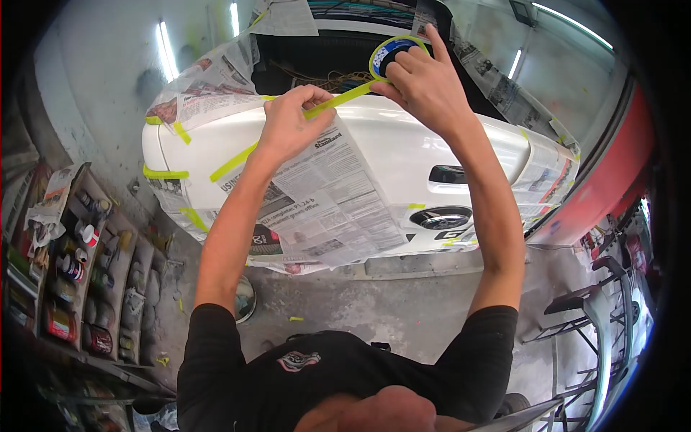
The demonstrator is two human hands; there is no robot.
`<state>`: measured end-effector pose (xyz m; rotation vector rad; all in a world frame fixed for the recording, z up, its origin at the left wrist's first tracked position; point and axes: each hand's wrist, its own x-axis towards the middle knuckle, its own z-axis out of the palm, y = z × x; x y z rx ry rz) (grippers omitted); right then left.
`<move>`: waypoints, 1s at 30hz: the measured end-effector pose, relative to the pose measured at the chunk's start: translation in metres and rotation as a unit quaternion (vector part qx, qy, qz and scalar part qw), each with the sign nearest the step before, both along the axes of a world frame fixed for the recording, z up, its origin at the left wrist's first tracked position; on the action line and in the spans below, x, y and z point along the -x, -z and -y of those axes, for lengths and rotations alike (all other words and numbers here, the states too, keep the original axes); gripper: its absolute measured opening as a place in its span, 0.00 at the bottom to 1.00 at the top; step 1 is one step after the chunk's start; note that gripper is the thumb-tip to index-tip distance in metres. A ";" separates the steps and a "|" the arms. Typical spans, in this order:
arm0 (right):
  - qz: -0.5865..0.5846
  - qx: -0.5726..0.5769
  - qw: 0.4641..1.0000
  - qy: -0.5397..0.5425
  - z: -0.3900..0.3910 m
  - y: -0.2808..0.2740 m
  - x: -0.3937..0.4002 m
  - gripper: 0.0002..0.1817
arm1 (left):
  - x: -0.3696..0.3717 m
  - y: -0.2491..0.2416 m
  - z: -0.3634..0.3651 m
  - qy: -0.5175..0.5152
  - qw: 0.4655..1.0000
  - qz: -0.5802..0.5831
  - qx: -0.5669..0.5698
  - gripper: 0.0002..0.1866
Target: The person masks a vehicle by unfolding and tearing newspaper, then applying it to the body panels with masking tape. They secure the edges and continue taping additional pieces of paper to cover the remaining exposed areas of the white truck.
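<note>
My right hand (425, 83) grips a roll of yellow-green masking tape (392, 52) and holds it above the white car body panel (403, 151). A strip of tape (338, 99) runs from the roll down to my left hand (291, 122). That hand presses the strip onto the top edge of a newspaper sheet (331, 201) lying against the panel. More tape (234, 162) continues leftward along the sheet's edge.
Other newspaper sheets (209, 86) are taped over the car around the panel. A dark door handle (448, 174) sits at the panel's right. Shelves with spray cans and tins (79, 266) stand at left. A metal rack (597, 324) is at right. Grey concrete floor (381, 309) lies below.
</note>
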<state>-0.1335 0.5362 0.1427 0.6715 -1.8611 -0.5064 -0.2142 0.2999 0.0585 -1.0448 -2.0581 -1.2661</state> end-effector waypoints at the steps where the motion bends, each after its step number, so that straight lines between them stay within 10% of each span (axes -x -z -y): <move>1: -0.002 0.002 1.000 -0.004 0.000 0.001 0.000 0.16 | 0.002 0.001 -0.002 0.011 1.000 0.013 -0.018 0.17; 21: -0.134 -0.132 0.982 -0.020 0.024 -0.003 0.006 0.09 | 0.018 0.003 -0.011 -0.022 0.998 -0.059 -0.004 0.10; 25: -0.381 0.086 0.919 -0.047 -0.005 -0.065 -0.013 0.12 | 0.015 0.002 -0.013 -0.038 0.997 -0.057 0.037 0.11; 28: -0.238 0.450 0.857 -0.084 -0.008 -0.033 -0.056 0.12 | 0.015 -0.002 -0.010 -0.026 0.991 -0.101 0.080 0.14; 30: -0.119 0.571 0.751 -0.311 -0.001 0.004 -0.068 0.15 | 0.014 -0.006 -0.004 -0.043 0.977 -0.164 0.130 0.23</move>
